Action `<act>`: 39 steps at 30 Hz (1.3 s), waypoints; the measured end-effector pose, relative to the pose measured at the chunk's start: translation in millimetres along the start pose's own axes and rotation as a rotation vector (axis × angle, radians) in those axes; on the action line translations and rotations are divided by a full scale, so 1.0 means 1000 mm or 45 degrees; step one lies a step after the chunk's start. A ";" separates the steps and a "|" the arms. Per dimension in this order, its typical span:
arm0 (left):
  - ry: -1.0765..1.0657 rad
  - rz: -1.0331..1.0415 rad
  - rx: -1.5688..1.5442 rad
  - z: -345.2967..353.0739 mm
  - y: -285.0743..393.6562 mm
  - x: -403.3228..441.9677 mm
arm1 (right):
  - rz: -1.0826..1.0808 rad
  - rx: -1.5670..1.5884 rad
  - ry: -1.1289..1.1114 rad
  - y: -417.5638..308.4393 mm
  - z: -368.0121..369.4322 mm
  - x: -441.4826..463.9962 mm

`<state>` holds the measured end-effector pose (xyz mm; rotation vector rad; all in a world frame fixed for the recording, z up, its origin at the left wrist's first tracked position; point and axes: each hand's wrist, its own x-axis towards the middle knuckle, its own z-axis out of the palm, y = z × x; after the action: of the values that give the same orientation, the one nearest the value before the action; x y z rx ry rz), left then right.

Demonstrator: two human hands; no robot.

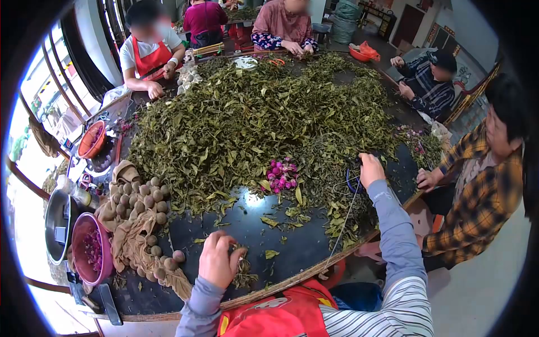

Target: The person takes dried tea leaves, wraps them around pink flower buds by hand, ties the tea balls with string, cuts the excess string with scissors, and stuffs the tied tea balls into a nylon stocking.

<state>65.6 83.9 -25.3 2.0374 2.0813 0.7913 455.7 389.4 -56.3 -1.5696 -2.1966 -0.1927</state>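
My left hand [218, 261] is at the near edge of the table, fingers and thumb closed around a small bundle of dried leaves [242, 269]. Farther forward and to the right, my right hand [370, 169] is closed in a pinch on a pale thread [347, 216], which runs down toward the table edge. Just beside that hand lies a blue loop [352, 182], perhaps a scissors handle. A large heap of green-brown leaves [252, 118] covers most of the dark table [224, 224]. Pink-purple flower buds [282, 175] sit in a cluster at its near side.
Wrapped round balls [143, 199] lie on brown cloth at left, near a pink basin [90, 247], a metal basin [59, 224] and an orange basket [92, 139]. Several people work around the table; one in a checked shirt [477, 191] sits close on my right.
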 end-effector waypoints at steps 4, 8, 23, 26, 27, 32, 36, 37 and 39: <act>-0.151 -0.282 0.091 0.004 0.011 -0.024 | -0.067 -0.076 -0.055 -0.005 -0.001 0.013; -0.183 -0.166 0.301 0.033 0.011 -0.036 | -0.059 0.158 0.038 -0.016 -0.043 0.013; -0.033 -0.809 -1.598 0.046 0.053 0.068 | 0.132 1.702 -0.972 -0.160 -0.023 -0.136; -0.278 -0.498 -1.084 0.054 0.068 0.068 | -0.047 1.816 -0.860 -0.165 -0.026 -0.138; -0.355 -0.399 -0.913 0.056 0.070 0.066 | -0.101 1.851 -0.829 -0.164 -0.027 -0.141; -0.503 -0.263 -0.707 0.060 0.076 0.064 | -0.063 1.317 -1.096 -0.153 -0.072 -0.126; 0.059 -0.148 -0.213 0.078 0.048 0.056 | 0.303 1.445 -1.447 -0.167 -0.097 -0.131; 0.248 -0.110 -0.041 0.081 0.038 0.056 | 0.425 1.481 -1.560 -0.169 -0.096 -0.130; 0.282 0.024 -0.011 0.069 0.029 0.047 | 0.877 1.755 -1.252 -0.158 -0.085 -0.116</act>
<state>118.0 147.4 -59.0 2.0509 2.1664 1.0721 362.7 203.1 -7.6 -1.3854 -1.2855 2.1119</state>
